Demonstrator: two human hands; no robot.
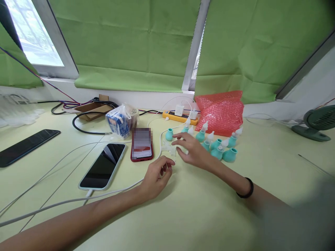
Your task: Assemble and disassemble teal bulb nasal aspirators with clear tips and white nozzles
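Observation:
My left hand (157, 176) rests low over the table, its fingers curled toward the thumb; whatever they may hold is hidden or too small to name. Just above and to the right, my right hand (195, 152) has its fingers spread, with nothing seen in them. Its fingertips hover by small clear plastic pieces (169, 148) lying on the table. A small teal squeeze bulb with an open top (169, 135) stands just beyond those fingertips. To the right of that hand stand several more teal bulbs (229, 155), some fitted with clear pointed tips (204, 126).
A red phone (142, 144), a white-cased phone (102, 166) on a cable and a black slab (28, 146) lie to the left. Behind are a bagged blue package (121, 120), a yellow power strip (180, 118) and a red bubble-wrap pouch (220, 113). A green fan (318, 122) stands right.

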